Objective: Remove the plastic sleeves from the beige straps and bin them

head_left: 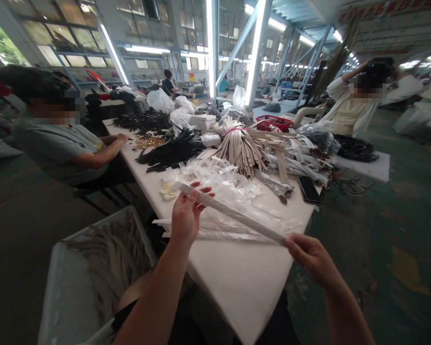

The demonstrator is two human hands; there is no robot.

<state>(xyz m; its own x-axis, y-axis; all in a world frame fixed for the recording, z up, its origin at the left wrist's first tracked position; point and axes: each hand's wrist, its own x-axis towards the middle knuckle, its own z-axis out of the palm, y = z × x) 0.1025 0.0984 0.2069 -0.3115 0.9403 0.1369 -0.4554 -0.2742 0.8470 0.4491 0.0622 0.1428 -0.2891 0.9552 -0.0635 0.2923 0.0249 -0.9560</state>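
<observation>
A long, flat pale strap (pixel 237 216) stretches between my hands above the table, slanting down to the right. It has a slight sheen, and I cannot tell whether a plastic sleeve covers it. My left hand (pixel 187 211) grips it near its upper left end, thumb across the top and fingers underneath. At the other end, my right hand (pixel 311 254) pinches the tip between thumb and fingers. Beneath the strap lie several flat plastic-sleeved strips (pixel 222 235) and a loose heap of clear plastic sleeves (pixel 215 177).
A tied bundle of beige straps (pixel 239 146) stands farther back, with black straps (pixel 174 148) to its left. A phone (pixel 309 189) lies at the right edge. Beside the table, a white bin (pixel 53 282) holds straps. One person (pixel 57 129) sits left, another (pixel 355 105) right.
</observation>
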